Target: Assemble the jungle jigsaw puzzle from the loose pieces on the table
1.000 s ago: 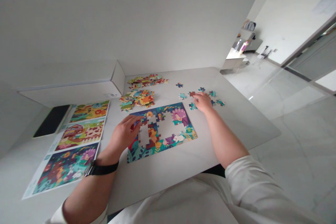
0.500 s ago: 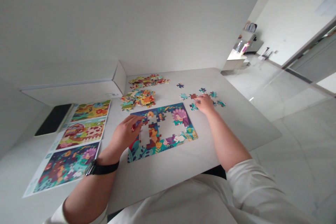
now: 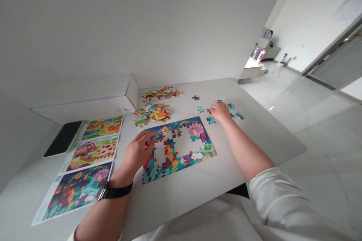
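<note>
The jigsaw puzzle (image 3: 170,154) lies flat on the worktop (image 3: 178,199) in front of the person, partly put together. Its outer border looks joined along the top, right and bottom; the left hand hides part of the left side. The purple bird (image 3: 197,131) and white rabbit (image 3: 197,155) are in place. What is left is inside: a large bare gap in the middle, a tall one toward the left, and a small one near the top.

The left hand (image 3: 140,150) rests over the upper left of the puzzle, fingers bent together; whether it grips a piece, I cannot tell. The right hand (image 3: 221,112) is curled down beyond the puzzle's right side, among several loose pieces, just beside a brown piece (image 3: 208,111); whether it pinches one is hidden.

A light teal piece (image 3: 199,109) and a dark blue piece (image 3: 195,98) lie nearby. Farther back are two heaps of mixed pieces, a nearer heap (image 3: 152,114) and a farther heap (image 3: 163,93). At left lie a printed sheet (image 3: 79,192) whose lowest picture resembles the puzzle, a dark device (image 3: 63,138) and a white box (image 3: 85,107).
</note>
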Available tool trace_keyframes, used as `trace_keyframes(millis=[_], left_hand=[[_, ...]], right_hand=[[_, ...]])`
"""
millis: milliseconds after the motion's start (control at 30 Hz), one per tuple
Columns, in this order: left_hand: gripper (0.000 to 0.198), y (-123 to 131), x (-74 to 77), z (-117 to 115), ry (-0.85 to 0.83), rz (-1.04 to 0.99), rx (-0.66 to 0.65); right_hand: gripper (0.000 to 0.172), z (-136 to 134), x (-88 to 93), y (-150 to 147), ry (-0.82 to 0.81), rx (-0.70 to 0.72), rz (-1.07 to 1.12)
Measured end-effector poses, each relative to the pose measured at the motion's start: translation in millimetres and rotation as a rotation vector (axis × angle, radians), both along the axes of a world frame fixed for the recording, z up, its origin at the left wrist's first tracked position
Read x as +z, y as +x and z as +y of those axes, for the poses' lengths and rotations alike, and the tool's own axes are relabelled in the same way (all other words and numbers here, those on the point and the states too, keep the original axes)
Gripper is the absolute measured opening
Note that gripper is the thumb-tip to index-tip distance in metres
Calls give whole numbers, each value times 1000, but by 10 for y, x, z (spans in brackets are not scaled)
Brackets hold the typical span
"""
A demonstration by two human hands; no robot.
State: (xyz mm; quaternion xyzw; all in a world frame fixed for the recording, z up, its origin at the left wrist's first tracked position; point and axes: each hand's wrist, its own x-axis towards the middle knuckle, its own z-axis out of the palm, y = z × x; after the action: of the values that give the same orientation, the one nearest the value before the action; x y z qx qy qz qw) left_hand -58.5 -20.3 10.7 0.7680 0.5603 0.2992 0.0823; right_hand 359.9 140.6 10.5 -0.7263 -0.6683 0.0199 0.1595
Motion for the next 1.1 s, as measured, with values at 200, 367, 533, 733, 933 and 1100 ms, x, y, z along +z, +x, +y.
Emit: trace_keyframes(millis=[200, 367, 533, 733, 933, 1100], left_hand=[[34, -11, -34, 15, 1, -39, 7], [31, -33, -60, 11, -13, -55, 16], [32, -42, -45, -7, 1, -73, 38], [31, 0, -26, -19, 14, -112, 22], [30, 55, 9, -25, -3, -160, -18], [30, 158, 37, -39, -6, -272, -13]], right_hand=[[36, 632, 109, -394, -135, 17, 16], [34, 993, 84, -634, -199, -73, 28], [42, 1130, 53, -702, -234, -97, 100], [33, 996, 19, -741, -62, -78, 251], [25, 752, 322, -743, 168, 164, 572], [47, 44, 499, -985, 119, 456, 1042]])
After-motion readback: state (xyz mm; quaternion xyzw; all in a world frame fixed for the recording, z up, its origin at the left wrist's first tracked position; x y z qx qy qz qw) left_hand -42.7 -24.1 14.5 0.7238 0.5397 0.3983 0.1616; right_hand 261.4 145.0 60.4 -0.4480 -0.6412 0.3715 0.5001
